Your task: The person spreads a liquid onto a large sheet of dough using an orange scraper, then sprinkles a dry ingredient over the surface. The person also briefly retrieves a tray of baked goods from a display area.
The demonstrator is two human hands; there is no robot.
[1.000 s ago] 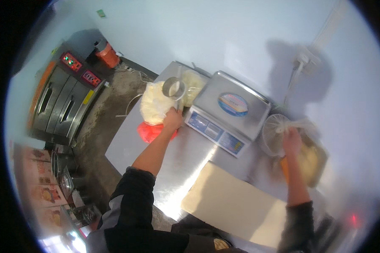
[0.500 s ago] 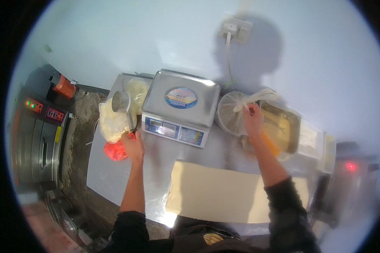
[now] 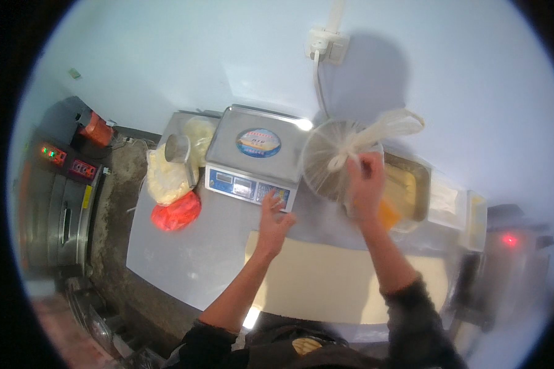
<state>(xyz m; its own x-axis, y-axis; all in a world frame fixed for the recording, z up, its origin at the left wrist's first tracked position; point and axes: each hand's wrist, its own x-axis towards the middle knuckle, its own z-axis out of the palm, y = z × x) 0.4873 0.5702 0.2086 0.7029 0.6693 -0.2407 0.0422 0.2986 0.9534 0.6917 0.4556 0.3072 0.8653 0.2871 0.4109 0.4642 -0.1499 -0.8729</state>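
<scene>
My right hand (image 3: pixel 368 186) is closed in a pinch at the gathered, knotted neck of a clear plastic bag (image 3: pixel 330 161). The bag bulges round beside the scale, and its loose top flares up to the right. In front of the scale's keypad hovers my left hand (image 3: pixel 274 226), its thumb and fingers apart with nothing in them. The digital scale (image 3: pixel 228 136) has a bare metal plate and a blue front panel. Below both forearms lies a long, flat sheet of pale dough (image 3: pixel 317 280).
Left of the scale are a bag of pale, lumpy stuff (image 3: pixel 165 178) with a metal scoop (image 3: pixel 177 149) on it and a red plastic bag (image 3: pixel 176 212). On the right stand a metal tray (image 3: pixel 421 190) with yellowish contents and white bins (image 3: pixel 447 206). An oven (image 3: pixel 52 215) stands far left.
My left hand has left the red bag and moved right to the scale's front. The clear bag has shifted slightly left, its loose top now standing higher, with my right hand still at its neck.
</scene>
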